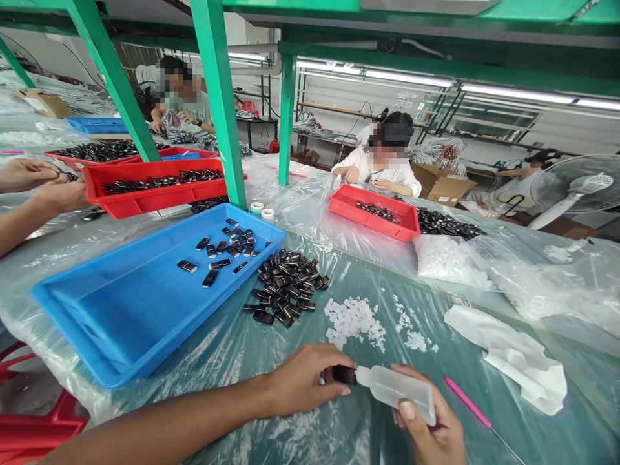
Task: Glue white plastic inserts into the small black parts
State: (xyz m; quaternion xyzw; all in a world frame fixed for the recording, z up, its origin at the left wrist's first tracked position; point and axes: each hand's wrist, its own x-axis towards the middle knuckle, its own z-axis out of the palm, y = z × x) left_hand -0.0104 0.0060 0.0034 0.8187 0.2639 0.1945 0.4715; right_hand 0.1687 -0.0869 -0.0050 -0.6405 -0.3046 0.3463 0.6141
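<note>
My left hand (306, 381) pinches a small black part (341, 374) between thumb and fingers. In my right hand (429, 420) lies a translucent white squeeze bottle (402, 391), tilted, its tip against the black part's right end. Beyond my hands sits a pile of black parts (285, 287) on the plastic-covered table. Small white pieces (351, 320) are heaped to the right of that pile. A blue tray (140, 323) on the left holds several more black parts. The pink-handled tool (467, 402) rests right of my right hand.
Crumpled white cloth or paper (513, 358) lies at the right. Red trays (159, 200) of black parts stand further back. Green posts (220, 103) rise from the table. Another person's hands (43, 187) work at the far left, and people sit opposite. White rolls (267, 215) stand behind the blue tray.
</note>
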